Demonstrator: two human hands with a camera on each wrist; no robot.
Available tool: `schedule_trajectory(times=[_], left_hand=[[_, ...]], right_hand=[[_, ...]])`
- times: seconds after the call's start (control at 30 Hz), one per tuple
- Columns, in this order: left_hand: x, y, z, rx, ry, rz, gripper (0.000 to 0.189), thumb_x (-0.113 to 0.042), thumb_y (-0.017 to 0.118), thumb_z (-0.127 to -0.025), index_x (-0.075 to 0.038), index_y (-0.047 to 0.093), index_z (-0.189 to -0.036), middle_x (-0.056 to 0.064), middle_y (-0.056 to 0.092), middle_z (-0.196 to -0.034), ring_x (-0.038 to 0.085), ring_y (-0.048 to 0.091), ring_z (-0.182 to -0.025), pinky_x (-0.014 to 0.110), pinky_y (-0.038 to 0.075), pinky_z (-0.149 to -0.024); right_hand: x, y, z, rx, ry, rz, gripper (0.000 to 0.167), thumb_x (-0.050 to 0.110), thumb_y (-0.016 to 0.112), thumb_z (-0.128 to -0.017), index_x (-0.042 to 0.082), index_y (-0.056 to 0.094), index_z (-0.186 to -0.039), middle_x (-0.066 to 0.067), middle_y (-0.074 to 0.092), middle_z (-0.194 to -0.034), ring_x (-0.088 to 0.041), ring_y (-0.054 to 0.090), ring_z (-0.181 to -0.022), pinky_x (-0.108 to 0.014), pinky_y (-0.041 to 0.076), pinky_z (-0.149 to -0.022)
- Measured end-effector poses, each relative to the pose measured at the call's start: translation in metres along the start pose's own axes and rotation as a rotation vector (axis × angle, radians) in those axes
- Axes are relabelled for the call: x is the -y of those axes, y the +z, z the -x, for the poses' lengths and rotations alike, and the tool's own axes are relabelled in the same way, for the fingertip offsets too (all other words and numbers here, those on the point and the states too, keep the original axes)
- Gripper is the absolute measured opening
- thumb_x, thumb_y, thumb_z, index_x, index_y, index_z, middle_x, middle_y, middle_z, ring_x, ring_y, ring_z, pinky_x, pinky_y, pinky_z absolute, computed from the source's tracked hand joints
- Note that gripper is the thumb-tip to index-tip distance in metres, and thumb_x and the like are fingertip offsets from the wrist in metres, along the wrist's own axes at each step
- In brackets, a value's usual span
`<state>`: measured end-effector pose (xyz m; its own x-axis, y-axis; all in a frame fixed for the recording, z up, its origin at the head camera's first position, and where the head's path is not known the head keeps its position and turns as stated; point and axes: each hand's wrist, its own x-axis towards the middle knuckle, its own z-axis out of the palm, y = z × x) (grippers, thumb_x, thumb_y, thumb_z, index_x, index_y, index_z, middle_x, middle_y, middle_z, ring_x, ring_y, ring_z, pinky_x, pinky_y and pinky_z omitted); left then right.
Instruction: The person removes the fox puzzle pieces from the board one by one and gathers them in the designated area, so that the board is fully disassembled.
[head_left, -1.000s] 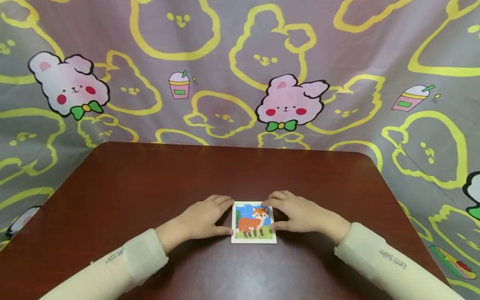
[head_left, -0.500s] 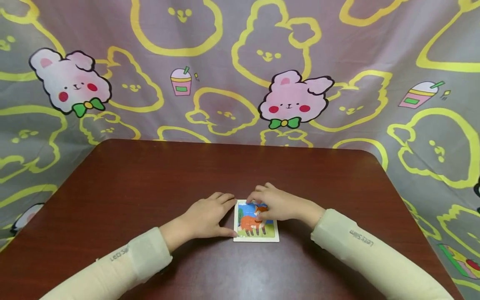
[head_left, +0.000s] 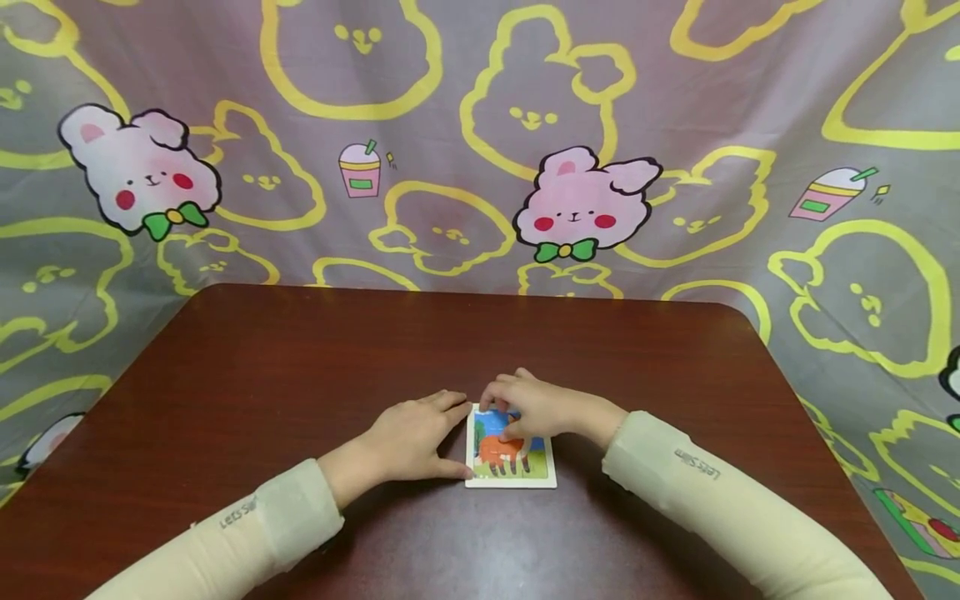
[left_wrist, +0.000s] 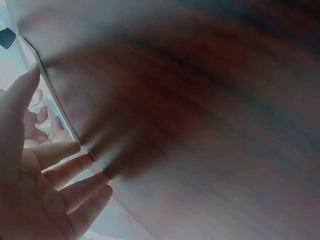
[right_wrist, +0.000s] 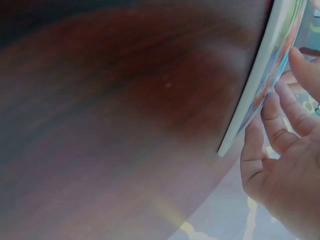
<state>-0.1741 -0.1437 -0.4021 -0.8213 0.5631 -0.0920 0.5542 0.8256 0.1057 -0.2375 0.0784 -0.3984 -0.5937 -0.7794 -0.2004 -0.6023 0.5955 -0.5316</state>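
A small square fox picture puzzle (head_left: 502, 458) in a white frame lies flat on the dark red-brown table, near its front. At its left edge is my left hand (head_left: 408, 437), thumb and fingers spread and fairly straight; in the left wrist view the thumb and fingertips of that hand (left_wrist: 45, 195) lie along the frame's side. Over the upper part of the picture my right hand (head_left: 536, 408) bends its fingers down, fingertips near the top left corner and thumb on the fox's body. The fox's head is hidden beneath it. The right wrist view shows bent fingers (right_wrist: 272, 122) touching the puzzle's face.
The wooden table (head_left: 360, 350) stretches out behind and to both sides of the puzzle. A grey-pink curtain (head_left: 450, 125) with cartoon bunnies and yellow outlines hangs around its far and side edges.
My right hand has left the puzzle's right edge and moved left over the picture, bending its fingers onto it. My left hand has stayed at the left edge.
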Motion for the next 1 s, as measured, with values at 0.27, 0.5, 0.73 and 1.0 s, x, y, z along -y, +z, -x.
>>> schedule_trajectory(times=[0.27, 0.5, 0.73, 1.0], left_hand=[[0.001, 0.001, -0.001, -0.009, 0.004, -0.007, 0.093, -0.071, 0.069, -0.077, -0.009, 0.053, -0.144, 0.009, 0.051, -0.149, 0.027, 0.052, -0.136, 0.046, 0.053, -0.096], [0.0, -0.001, -0.003, -0.004, -0.014, -0.006, 0.089, -0.071, 0.07, -0.076, -0.012, 0.057, -0.142, 0.009, 0.053, -0.148, 0.026, 0.052, -0.136, 0.046, 0.053, -0.098], [-0.002, -0.001, -0.004, 0.006, -0.032, -0.001, 0.09, -0.072, 0.07, -0.076, -0.013, 0.056, -0.142, 0.009, 0.052, -0.149, 0.027, 0.052, -0.136, 0.048, 0.053, -0.096], [-0.002, 0.0, -0.003, 0.006, -0.035, -0.013, 0.09, -0.074, 0.069, -0.075, -0.015, 0.056, -0.142, 0.008, 0.052, -0.149, 0.026, 0.052, -0.136, 0.048, 0.053, -0.096]], right_hand=[[0.004, 0.001, -0.003, 0.001, 0.009, -0.002, 0.033, 0.006, 0.074, -0.086, 0.011, 0.062, -0.116, -0.001, 0.055, -0.099, -0.018, 0.04, -0.095, -0.031, 0.039, -0.081], [0.005, 0.002, -0.008, 0.028, 0.04, -0.023, 0.033, 0.004, 0.074, -0.086, 0.012, 0.06, -0.114, -0.001, 0.054, -0.103, -0.019, 0.039, -0.098, -0.033, 0.04, -0.085], [0.005, 0.001, -0.011, 0.053, 0.062, -0.048, 0.034, 0.002, 0.074, -0.084, 0.013, 0.058, -0.112, -0.002, 0.053, -0.107, -0.02, 0.039, -0.102, -0.035, 0.041, -0.088], [0.006, 0.0, -0.012, 0.072, 0.07, -0.061, 0.034, 0.002, 0.073, -0.085, 0.013, 0.057, -0.113, -0.002, 0.052, -0.111, -0.02, 0.04, -0.106, -0.036, 0.042, -0.092]])
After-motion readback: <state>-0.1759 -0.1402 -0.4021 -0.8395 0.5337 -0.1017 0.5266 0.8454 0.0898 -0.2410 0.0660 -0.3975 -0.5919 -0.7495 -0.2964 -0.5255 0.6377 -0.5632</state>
